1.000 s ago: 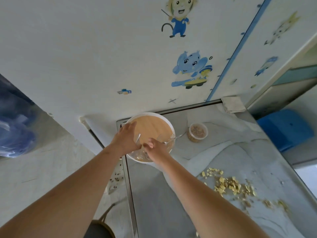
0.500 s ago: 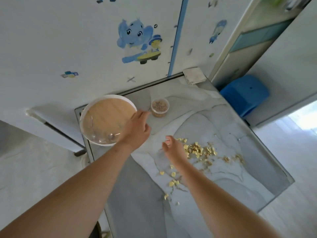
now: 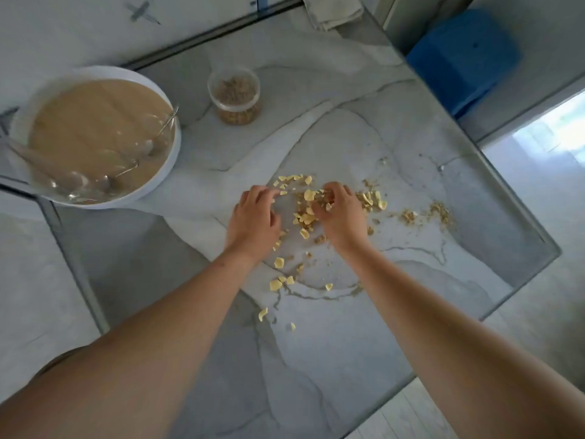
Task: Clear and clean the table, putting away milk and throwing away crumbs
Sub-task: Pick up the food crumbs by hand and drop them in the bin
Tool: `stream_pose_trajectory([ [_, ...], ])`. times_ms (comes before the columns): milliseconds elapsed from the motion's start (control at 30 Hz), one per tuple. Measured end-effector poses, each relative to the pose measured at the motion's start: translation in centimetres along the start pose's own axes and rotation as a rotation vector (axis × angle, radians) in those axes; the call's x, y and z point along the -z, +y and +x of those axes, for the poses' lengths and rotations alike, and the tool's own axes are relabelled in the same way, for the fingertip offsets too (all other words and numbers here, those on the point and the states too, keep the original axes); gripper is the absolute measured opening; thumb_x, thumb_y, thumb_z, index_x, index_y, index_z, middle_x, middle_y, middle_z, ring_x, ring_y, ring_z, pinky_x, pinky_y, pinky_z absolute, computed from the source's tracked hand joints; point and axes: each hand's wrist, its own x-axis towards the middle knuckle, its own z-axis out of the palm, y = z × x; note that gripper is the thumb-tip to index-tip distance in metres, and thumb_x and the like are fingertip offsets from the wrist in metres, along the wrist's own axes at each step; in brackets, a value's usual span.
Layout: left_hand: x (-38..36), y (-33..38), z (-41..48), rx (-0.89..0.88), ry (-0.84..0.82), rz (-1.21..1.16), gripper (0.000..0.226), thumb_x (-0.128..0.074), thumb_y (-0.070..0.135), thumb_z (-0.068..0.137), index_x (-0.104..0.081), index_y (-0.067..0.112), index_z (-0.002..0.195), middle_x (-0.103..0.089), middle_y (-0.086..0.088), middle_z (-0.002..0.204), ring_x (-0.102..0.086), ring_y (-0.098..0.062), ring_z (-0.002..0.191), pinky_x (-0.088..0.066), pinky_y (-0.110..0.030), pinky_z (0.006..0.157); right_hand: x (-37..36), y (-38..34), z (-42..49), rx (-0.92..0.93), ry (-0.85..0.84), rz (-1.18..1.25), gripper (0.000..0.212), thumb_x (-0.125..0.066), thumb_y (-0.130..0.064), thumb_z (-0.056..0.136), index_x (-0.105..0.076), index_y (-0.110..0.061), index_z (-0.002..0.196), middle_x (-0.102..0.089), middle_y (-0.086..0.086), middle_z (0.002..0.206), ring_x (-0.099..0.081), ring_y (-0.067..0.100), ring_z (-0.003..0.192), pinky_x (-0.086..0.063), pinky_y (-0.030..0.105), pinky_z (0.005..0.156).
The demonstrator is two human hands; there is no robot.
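Observation:
Pale yellow crumbs (image 3: pixel 305 217) lie scattered in the middle of the grey marble table (image 3: pixel 332 359), with a few strays nearer me and finer brown crumbs (image 3: pixel 438 212) further right. My left hand (image 3: pixel 253 218) rests palm down at the left edge of the pile, fingers curled and slightly apart. My right hand (image 3: pixel 340 217) sits on the pile, its fingers bent around a clump of crumbs. No milk is in view.
A round white tray (image 3: pixel 172 156) with a wooden base holds glasses and spoons at the table's far left corner. A clear tub of brown cereal (image 3: pixel 235 96) stands beside it. A folded cloth (image 3: pixel 332 9) lies at the far edge. A blue stool (image 3: pixel 462 58) stands beyond the right side.
Both hands left the white tray and moved right to the crumb pile. My view dropped from the wall down to the table. The right hand now curls over the crumbs.

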Motion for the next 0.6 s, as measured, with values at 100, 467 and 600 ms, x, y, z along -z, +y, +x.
stream_pose_trajectory([
  [100,-1.8,0.2,1.0,-0.018,0.094,0.025,0.038,-0.05,0.013,0.089,-0.054,0.014,0.127,-0.05,-0.005,0.13,-0.047,-0.024,0.12,-0.042,-0.039,0.101,-1.0,0.2,1.2,0.054,0.03,0.0,0.036,-0.064,-0.04,0.088,-0.057,-0.021,0.118,-0.058,-0.006,0.106,-0.055,0.012,0.087,-0.046,0.027,0.069],
  [467,-6.1,-0.2,0.4,-0.004,0.283,0.055,0.034,-0.044,0.017,0.086,-0.062,0.017,0.115,-0.053,0.002,0.127,-0.048,-0.02,0.117,-0.039,-0.036,0.095,-3.2,1.6,1.3,0.266,0.187,-0.002,0.01,-0.067,-0.023,0.088,-0.065,-0.017,0.097,-0.061,-0.005,0.095,-0.055,0.016,0.088,-0.047,0.027,0.075],
  [600,-5.8,-0.3,0.3,0.029,0.309,-0.02,0.032,-0.047,0.015,0.086,-0.062,0.02,0.114,-0.054,0.004,0.127,-0.048,-0.017,0.118,-0.038,-0.035,0.098,-3.1,1.3,1.3,0.319,0.207,-0.058,0.005,-0.066,-0.018,0.088,-0.062,-0.016,0.09,-0.06,-0.004,0.089,-0.055,0.016,0.082,-0.047,0.027,0.066],
])
